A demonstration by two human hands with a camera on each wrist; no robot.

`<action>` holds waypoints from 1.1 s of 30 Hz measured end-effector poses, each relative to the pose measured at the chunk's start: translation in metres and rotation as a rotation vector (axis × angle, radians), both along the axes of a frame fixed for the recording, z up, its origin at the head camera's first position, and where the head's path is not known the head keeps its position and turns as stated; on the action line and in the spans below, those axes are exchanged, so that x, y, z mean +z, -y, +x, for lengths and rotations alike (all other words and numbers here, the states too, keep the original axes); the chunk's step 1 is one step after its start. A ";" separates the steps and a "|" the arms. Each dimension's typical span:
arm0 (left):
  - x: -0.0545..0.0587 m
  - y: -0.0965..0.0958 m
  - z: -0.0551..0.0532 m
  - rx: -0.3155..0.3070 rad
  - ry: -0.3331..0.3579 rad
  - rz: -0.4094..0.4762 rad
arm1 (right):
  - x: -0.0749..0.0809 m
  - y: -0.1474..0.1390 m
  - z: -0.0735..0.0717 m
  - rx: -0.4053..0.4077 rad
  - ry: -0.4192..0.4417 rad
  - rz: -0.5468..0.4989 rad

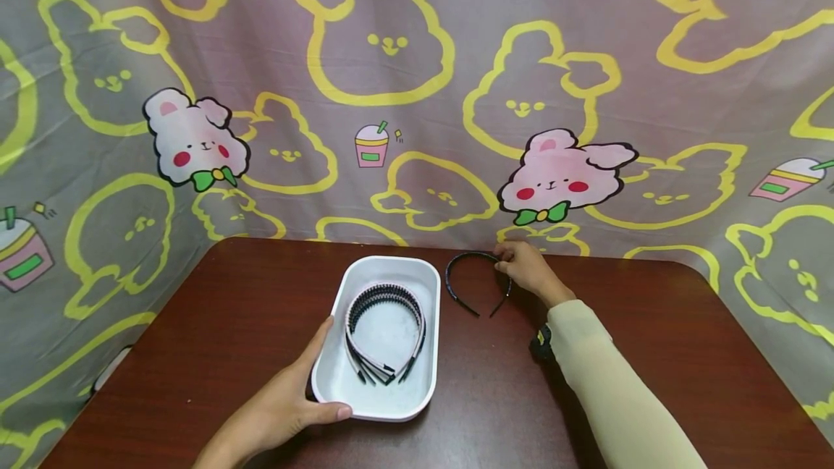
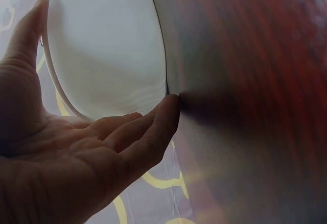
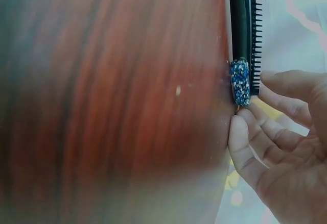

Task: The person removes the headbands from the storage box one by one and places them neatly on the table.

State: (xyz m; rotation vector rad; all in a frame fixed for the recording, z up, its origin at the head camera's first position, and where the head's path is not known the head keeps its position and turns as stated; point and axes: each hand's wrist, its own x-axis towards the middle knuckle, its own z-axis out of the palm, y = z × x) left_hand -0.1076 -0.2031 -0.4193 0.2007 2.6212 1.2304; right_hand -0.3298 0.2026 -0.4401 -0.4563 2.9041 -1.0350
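My left hand holds a white plastic tray at its near left corner, thumb on the near end and fingers along the left side. The left wrist view shows the palm spread close against the tray's outer wall. Several toothed headbands, black and pale, lie nested inside the tray. Right of the tray, my right hand pinches the far right part of a dark headband. Close up, this headband shows blue glitter and a row of black teeth between thumb and fingers.
The brown wooden table carries the tray and the dark headband. Just beyond its far edge hangs a patterned curtain. A dark band with a small device sits at my right wrist.
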 end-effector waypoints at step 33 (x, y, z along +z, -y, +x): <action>-0.002 0.000 0.001 -0.003 -0.023 0.003 | 0.017 -0.012 0.035 0.015 -0.025 -0.013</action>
